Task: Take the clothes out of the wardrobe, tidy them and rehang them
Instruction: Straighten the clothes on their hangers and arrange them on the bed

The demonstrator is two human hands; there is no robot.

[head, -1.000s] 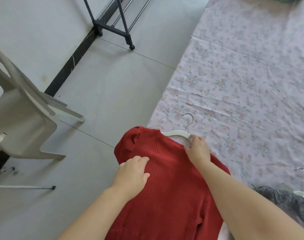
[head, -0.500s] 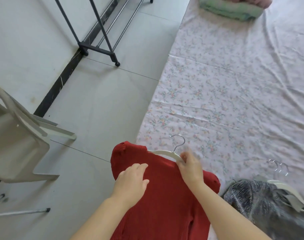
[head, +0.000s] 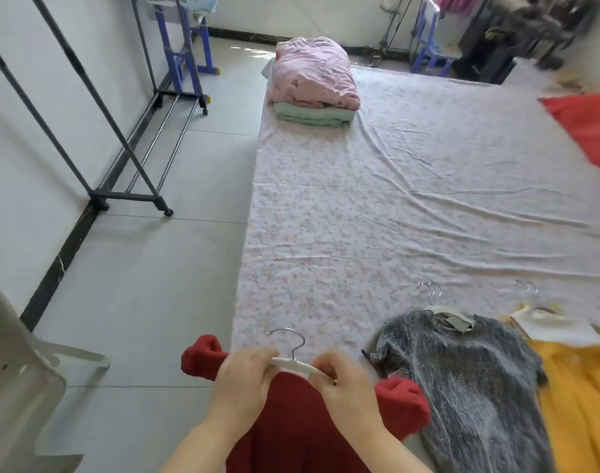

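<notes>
Rehang step: my left hand (head: 244, 380) & right hand (head: 346, 384), fingers grasping white plastic wire-hook hanger (head: 293, 362) inside red ribbed knit sweater (head: 291, 425); next prob. needs a lift to black metal rack (head: 121, 194).

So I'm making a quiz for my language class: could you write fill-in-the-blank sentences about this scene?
The left hand and the right hand both grip a white hanger carrying a ___ sweater. The yellow garment lies to the ___ of the grey garment. The pink bedding sits on a folded ___ blanket.
Missing: red; right; green.
</notes>
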